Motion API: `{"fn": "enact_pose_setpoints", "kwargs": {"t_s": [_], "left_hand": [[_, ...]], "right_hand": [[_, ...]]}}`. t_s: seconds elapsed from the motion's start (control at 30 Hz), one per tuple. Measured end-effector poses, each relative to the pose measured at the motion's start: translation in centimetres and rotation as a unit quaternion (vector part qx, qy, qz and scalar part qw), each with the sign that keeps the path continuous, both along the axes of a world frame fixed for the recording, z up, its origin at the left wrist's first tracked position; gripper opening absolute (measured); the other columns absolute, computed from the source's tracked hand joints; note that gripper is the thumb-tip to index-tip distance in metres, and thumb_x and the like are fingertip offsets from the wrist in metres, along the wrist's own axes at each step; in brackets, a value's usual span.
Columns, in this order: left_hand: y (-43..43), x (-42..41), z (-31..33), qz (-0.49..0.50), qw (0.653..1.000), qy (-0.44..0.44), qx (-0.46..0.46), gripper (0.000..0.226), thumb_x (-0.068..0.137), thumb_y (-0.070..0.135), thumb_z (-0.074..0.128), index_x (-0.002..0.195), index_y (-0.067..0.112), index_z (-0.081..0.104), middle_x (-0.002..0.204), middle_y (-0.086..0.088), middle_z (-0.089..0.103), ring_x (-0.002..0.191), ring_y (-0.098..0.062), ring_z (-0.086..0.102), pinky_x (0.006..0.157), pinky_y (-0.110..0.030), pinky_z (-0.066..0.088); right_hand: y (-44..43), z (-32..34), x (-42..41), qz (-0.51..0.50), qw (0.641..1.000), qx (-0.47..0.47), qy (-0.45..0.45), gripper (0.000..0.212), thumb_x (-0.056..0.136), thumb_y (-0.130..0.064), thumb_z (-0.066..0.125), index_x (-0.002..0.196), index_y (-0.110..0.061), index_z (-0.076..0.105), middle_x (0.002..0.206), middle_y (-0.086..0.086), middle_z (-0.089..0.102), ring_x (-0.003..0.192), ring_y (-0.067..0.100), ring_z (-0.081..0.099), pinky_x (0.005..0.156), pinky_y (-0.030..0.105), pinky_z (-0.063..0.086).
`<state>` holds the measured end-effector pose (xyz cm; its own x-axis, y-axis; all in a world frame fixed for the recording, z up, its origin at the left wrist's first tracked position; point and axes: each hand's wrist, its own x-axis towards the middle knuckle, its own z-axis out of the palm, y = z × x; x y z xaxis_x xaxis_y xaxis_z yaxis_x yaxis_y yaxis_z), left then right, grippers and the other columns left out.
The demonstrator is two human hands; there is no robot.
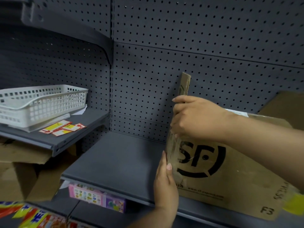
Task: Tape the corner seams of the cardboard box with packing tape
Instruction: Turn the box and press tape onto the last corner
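What I count on the shelves

I see two hands, the left hand [166,180] and right hand [195,117], one printed cardboard box [230,178] right, one white basket [41,102] far left, one pink toy box [97,198] near, and four or five red-yellow cards [62,128].

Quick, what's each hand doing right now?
Left hand: open, fingers straight, pressed along the corner edge of the cardboard box.
Right hand: closed, gripping the cardboard box at its top corner.

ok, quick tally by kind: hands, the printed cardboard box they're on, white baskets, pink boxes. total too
hands: 2 (left hand, right hand)
brown cardboard box with black SF print: 1
white slotted plastic basket: 1
pink printed box below the shelf: 1
total: 5
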<state>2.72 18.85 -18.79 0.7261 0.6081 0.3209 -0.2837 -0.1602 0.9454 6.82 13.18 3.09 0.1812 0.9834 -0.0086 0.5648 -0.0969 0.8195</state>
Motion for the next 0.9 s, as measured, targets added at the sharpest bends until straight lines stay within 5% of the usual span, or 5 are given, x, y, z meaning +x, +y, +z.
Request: {"fn": "enact_pose_setpoints", "kwargs": {"t_s": [0.13, 0.23, 0.67, 0.8, 0.9], "left_hand": [[0.0, 0.1, -0.1, 0.006, 1.0, 0.0, 0.011, 0.043, 0.098, 0.022, 0.03, 0.141, 0.025, 0.029, 0.134, 0.026, 0.03, 0.12, 0.015, 0.029, 0.086, 0.01, 0.021], [0.0, 0.1, -0.1, 0.006, 1.0, 0.002, 0.014, 0.043, 0.098, 0.022, 0.03, 0.141, 0.026, 0.028, 0.134, 0.026, 0.029, 0.121, 0.013, 0.028, 0.086, 0.01, 0.02], [-0.1, 0.0, 0.0, 0.003, 1.0, 0.002, 0.01, 0.041, 0.098, 0.021, 0.031, 0.137, 0.031, 0.027, 0.135, 0.025, 0.031, 0.124, 0.01, 0.03, 0.09, 0.008, 0.02], [-0.1, -0.1, 0.1, -0.003, 1.0, 0.011, 0.011, 0.041, 0.098, 0.023, 0.03, 0.137, 0.034, 0.023, 0.136, 0.025, 0.029, 0.125, 0.01, 0.029, 0.091, 0.007, 0.02], [0.1, -0.2, 0.1, -0.004, 1.0, 0.014, 0.017, 0.041, 0.098, 0.026, 0.03, 0.137, 0.037, 0.021, 0.137, 0.025, 0.028, 0.124, 0.01, 0.029, 0.09, 0.007, 0.02]], "right_hand": [[0.5, -0.7, -0.9, -0.016, 0.999, 0.011, -0.044, 0.024, 0.084, -0.014, 0.049, 0.079, -0.028, 0.068, 0.077, -0.012, 0.068, 0.092, 0.016, 0.057, 0.116, 0.038, 0.012], [0.9, -0.9, -1.5, -0.009, 1.0, 0.006, -0.013, 0.021, 0.088, -0.024, 0.049, 0.099, -0.029, 0.067, 0.098, -0.01, 0.069, 0.104, 0.018, 0.056, 0.115, 0.037, 0.001], [2.2, -1.7, -1.7, -0.019, 0.999, 0.0, 0.04, 0.025, 0.079, 0.0, 0.046, 0.078, -0.018, 0.063, 0.069, -0.003, 0.051, 0.073, 0.019, 0.048, 0.087, 0.028, 0.03], [2.0, -1.2, -1.6, -0.033, 0.998, -0.029, 0.048, 0.015, 0.087, -0.019, 0.052, 0.089, -0.019, 0.066, 0.085, -0.005, 0.064, 0.094, 0.019, 0.053, 0.106, 0.032, 0.026], [1.3, 0.0, -1.4, -0.048, 0.998, 0.005, 0.028, 0.04, 0.089, -0.053, 0.039, 0.106, -0.028, 0.066, 0.101, -0.011, 0.067, 0.11, 0.014, 0.051, 0.114, 0.032, -0.007]]}}
